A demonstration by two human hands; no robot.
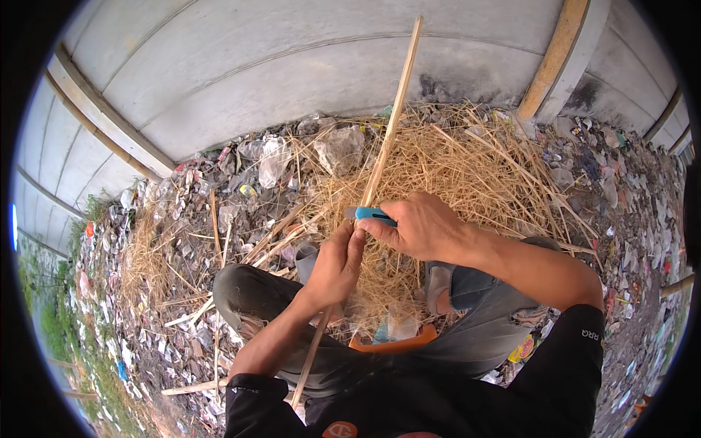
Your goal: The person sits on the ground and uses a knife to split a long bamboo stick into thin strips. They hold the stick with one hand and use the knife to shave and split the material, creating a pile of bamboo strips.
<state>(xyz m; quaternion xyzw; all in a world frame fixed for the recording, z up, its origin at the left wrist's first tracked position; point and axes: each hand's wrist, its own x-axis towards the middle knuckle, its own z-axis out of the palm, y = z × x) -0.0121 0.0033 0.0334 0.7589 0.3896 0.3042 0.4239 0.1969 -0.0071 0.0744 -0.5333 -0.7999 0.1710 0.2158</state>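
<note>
A long, pale strip of split bamboo or wood point(393, 120) slants from between my legs up toward the wall. My left hand point(334, 261) is closed around it at about mid-length, thumb up. In my right hand point(426, 225) is a blue utility knife point(376, 214), its short blade lying across the strip just above my left fingers. Both hands nearly touch there. The strip's lower end point(310, 365) passes below my left wrist, over my trousers. A heap of straw-like shavings point(467, 164) spreads under and beyond my hands.
A grey panel wall point(292, 69) with wooden posts point(553, 58) stands ahead. Litter covers the ground, with a stone point(340, 150), a plastic bag point(274, 162) and loose strips point(274, 233) at left. Between my legs is an orange object point(394, 342); a grey cup-like thing point(307, 260) stands by my left knee.
</note>
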